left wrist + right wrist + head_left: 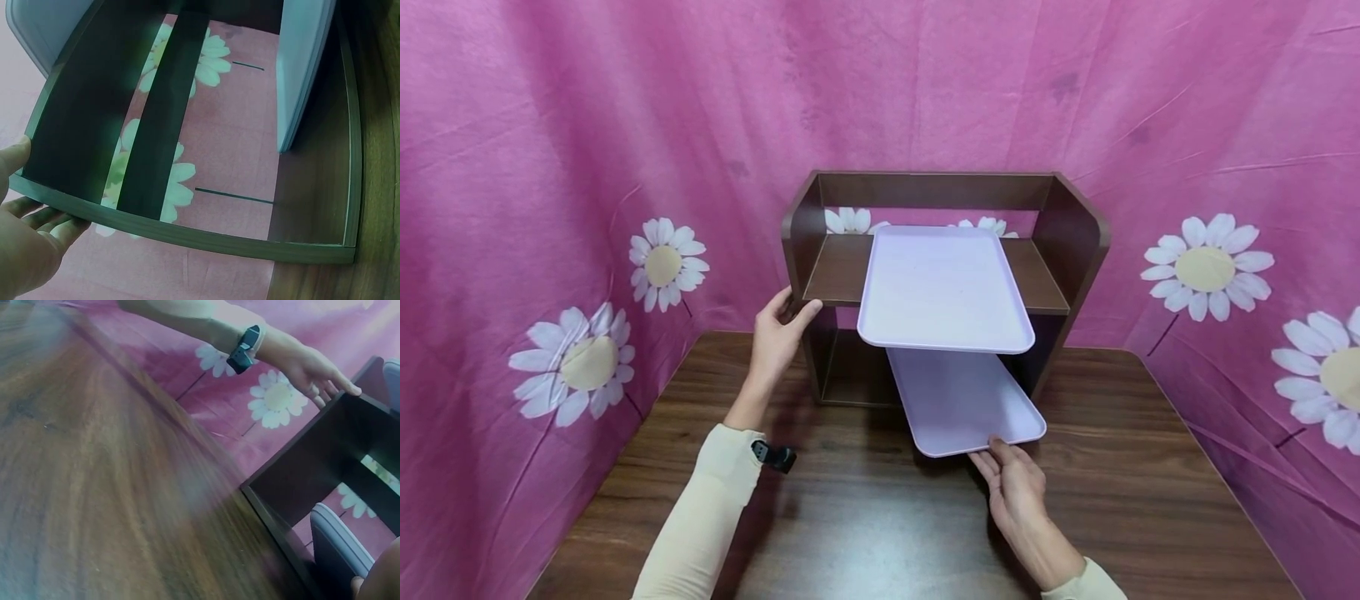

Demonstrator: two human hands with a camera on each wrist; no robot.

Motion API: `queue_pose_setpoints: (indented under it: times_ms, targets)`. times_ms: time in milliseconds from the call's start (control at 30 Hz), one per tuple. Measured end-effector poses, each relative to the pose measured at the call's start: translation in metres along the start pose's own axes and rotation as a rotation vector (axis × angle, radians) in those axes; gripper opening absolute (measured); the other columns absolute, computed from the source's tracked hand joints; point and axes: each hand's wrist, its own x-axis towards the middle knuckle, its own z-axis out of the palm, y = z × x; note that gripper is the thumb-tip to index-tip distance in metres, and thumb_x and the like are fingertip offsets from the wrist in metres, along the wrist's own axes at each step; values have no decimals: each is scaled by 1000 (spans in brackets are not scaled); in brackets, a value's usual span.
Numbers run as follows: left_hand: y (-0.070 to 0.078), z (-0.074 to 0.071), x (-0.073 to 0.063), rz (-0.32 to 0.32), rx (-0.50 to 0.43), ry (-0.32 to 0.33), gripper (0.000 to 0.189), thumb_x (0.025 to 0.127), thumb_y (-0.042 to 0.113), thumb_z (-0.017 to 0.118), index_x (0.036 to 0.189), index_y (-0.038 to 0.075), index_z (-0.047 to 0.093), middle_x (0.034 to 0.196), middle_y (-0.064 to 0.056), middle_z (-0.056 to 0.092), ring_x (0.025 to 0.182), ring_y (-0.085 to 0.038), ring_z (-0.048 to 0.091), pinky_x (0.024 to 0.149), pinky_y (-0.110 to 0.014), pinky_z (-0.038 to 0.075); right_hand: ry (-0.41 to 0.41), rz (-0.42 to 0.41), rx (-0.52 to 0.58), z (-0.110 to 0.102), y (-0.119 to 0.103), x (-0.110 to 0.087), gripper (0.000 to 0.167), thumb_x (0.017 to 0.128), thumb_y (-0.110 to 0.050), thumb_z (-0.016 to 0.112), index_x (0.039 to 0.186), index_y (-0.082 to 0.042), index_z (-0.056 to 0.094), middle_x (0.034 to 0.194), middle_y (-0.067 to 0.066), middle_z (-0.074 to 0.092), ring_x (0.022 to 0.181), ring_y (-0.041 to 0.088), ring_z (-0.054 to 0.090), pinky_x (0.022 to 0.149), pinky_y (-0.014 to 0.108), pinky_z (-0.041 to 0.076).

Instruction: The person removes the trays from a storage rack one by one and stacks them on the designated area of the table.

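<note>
A dark brown two-tier wooden shelf [934,192] stands on the table. My left hand [775,337] grips its left side panel at the height of the upper board, thumb in front and fingers behind, as the left wrist view also shows. On the upper board lies a pale lilac tray [943,287], its front overhanging. A second lilac tray [966,408] extends at a slant out of the lower compartment. My right hand [1018,492] pinches that tray's front edge, thumb on top and fingers beneath. In the right wrist view only a bit of this hand [384,575] shows.
The brown wood-grain table [850,517] spreads in front and to both sides of the shelf. A pink curtain [925,83] printed with white daisies hangs behind and at the sides. A black strapped device [773,456] sits on the left wrist.
</note>
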Motion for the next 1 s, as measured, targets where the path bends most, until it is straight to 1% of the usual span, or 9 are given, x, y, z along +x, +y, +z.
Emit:
queue_pose_setpoints:
  times_ms: [200,367,467,667,900,1000]
  targets:
    - [1,0,0,-3,4,-4,53,97,21,82,144,3,64,133,-23,71,108,-5,67,92,-13,54,-16,-16,40,-1,-8,0,19,108,4,50,93,-2,61,99,2,76,96,14,76,87,31,64]
    - [1,-1,0,2,0,-3,53,97,20,82,144,3,65,133,-23,71,106,-4,67,91,-13,54,-20,-1,56,-3,-13,1,27,108,5,50,85,-4,62,95,3,77,93,15,77,82,31,65]
    - [1,-1,1,4,1,-3,52,97,21,82,143,3,65,133,-23,72,105,-3,67,90,-13,55,-22,0,47,-3,-14,2,27,108,4,51,85,-4,63,93,3,78,92,15,77,81,31,65]
    - [0,-1,1,11,7,-5,52,97,21,82,143,3,65,132,-24,72,104,-3,67,90,-13,54,-39,1,2,-2,-17,2,22,109,1,52,93,-6,65,92,2,79,92,13,78,82,30,65]
    - [0,-1,1,16,-1,-5,52,97,20,82,143,2,66,132,-24,71,104,-3,66,91,-13,54,-59,10,-8,-1,-20,3,23,109,2,52,94,-5,68,94,5,81,93,14,78,83,31,65]
    - [-1,-1,1,17,-2,-3,51,97,19,82,142,2,66,131,-24,71,103,-3,66,91,-13,54,-73,11,-30,-2,-22,3,21,109,1,52,97,-5,68,94,5,81,93,13,78,83,30,64]
